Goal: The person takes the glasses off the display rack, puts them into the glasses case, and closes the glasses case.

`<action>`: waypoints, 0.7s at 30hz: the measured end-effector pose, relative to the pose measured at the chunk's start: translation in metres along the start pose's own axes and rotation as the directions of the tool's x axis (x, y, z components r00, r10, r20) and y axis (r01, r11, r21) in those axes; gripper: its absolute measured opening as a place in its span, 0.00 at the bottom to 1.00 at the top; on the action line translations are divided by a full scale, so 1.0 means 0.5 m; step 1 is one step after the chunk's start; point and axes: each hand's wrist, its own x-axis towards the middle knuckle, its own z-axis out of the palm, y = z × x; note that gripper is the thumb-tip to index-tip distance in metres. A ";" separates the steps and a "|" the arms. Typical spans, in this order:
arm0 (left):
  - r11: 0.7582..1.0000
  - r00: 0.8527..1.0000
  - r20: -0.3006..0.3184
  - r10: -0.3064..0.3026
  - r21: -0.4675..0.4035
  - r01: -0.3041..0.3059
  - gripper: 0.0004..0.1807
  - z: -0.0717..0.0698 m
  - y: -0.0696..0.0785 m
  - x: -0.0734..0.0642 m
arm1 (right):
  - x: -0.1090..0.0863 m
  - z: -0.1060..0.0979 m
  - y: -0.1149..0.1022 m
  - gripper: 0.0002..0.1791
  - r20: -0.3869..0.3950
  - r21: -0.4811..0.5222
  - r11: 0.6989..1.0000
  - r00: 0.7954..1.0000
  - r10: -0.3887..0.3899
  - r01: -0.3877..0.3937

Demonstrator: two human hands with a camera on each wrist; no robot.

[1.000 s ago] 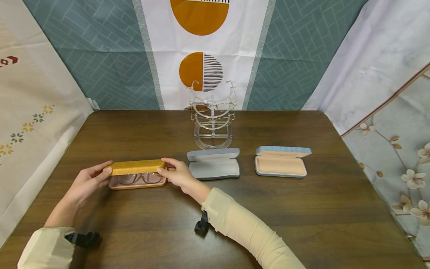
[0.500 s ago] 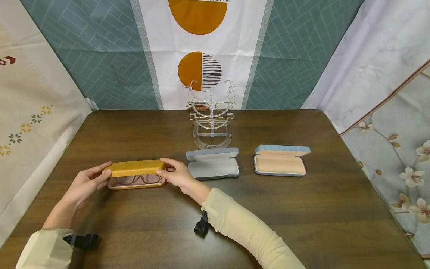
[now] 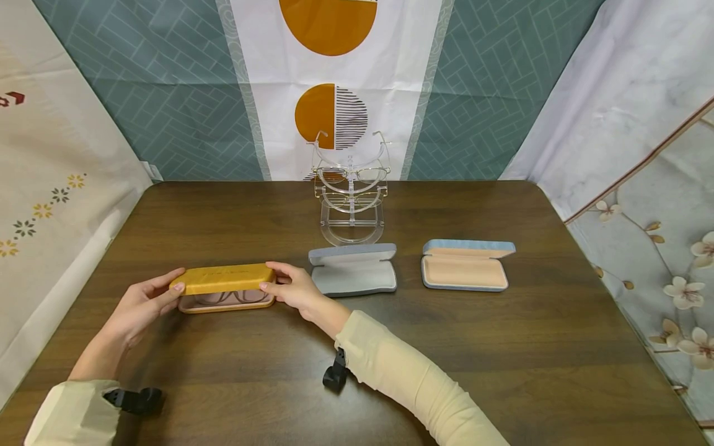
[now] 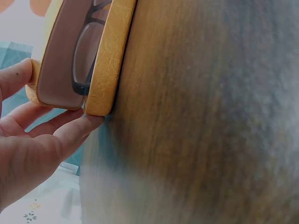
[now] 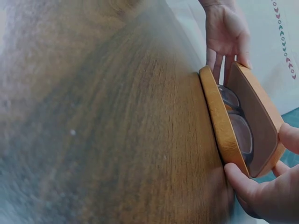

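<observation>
A yellow glasses case (image 3: 225,279) lies on the left part of the table with its lid partly lowered. Inside its pink lining rests a pair of dark-framed glasses (image 4: 74,70), half covered by the lid in the head view. My left hand (image 3: 134,306) grips the case's left end, thumb on the lid's front edge and a fingertip against the base in the left wrist view. At the other end, my right hand (image 3: 301,291) holds the lid between thumb and fingers, and another fingertip touches the base in the right wrist view.
A grey glasses case (image 3: 354,279) stands open just right of my right hand. Further right is a blue one (image 3: 465,272) with peach lining, also open. Behind them rises a clear display stand (image 3: 352,220) bearing thin-framed glasses (image 3: 370,175). Fabric hangs around the table (image 3: 474,353).
The yellow lid has tilted down a little, covering more of the glasses. Both hands have kept their hold at the case's two ends.
</observation>
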 end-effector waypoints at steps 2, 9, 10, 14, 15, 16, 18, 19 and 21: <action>1.000 1.000 -0.002 -0.002 0.024 0.002 0.33 0.000 0.001 0.000 | 0.001 0.000 0.001 0.25 -0.001 0.007 1.000 1.000 -0.001 0.001; 0.969 1.000 -0.019 0.009 0.247 -0.004 0.35 0.004 -0.004 -0.002 | 0.000 0.001 0.008 0.23 -0.016 -0.006 1.000 1.000 -0.008 0.008; 0.957 1.000 -0.019 0.012 0.291 -0.006 0.35 0.006 -0.006 -0.002 | 0.000 0.001 0.010 0.22 -0.018 -0.017 1.000 1.000 -0.015 0.014; 0.925 1.000 -0.014 0.005 0.381 0.001 0.37 0.009 -0.006 -0.001 | -0.001 0.000 0.012 0.23 -0.030 -0.075 0.997 0.999 -0.029 0.027; 0.920 1.000 -0.015 0.005 0.392 0.002 0.38 0.009 -0.006 0.000 | -0.001 0.000 0.012 0.24 -0.032 -0.088 0.996 0.999 -0.029 0.026; 0.914 1.000 -0.020 0.003 0.405 0.005 0.39 0.009 -0.005 0.000 | 0.000 0.001 0.012 0.25 -0.034 -0.097 0.995 0.999 -0.031 0.028; 0.911 1.000 -0.028 -0.006 0.412 0.018 0.40 0.009 -0.002 0.000 | 0.000 0.001 0.012 0.26 -0.042 -0.112 0.993 0.999 -0.033 0.028; 0.910 0.999 -0.033 -0.011 0.415 0.024 0.40 0.009 -0.001 0.001 | 0.001 0.002 0.012 0.26 -0.047 -0.114 0.993 0.998 -0.034 0.029; 0.909 0.999 -0.043 -0.024 0.414 0.040 0.42 0.009 0.001 0.001 | 0.002 0.003 0.012 0.26 -0.058 -0.106 0.994 0.998 -0.036 0.030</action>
